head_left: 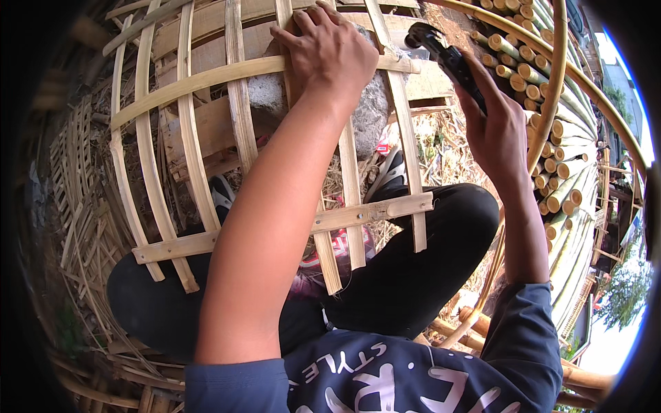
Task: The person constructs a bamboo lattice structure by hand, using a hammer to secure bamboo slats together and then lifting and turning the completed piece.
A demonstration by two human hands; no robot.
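A lattice of split bamboo slats (237, 113) lies across my lap and a grey stone block (372, 113). My left hand (330, 51) is on the lattice's far part, its fingers bent over a lengthwise slat where it meets a cross strip (200, 84); the fingertips are partly hidden. In my right hand (497, 134) is a claw hammer (451, 62), raised to the right of the lattice with its head apart from the slats. The near cross strip (358, 215) shows small nail heads and rests above my legs.
Cut bamboo poles (561, 151) are stacked at the right, behind a curved bamboo pole (551, 89). Wooden boards (189, 131) lie under the lattice. Woven bamboo pieces (72, 155) and loose strips are at the left. Shavings (451, 155) cover the ground.
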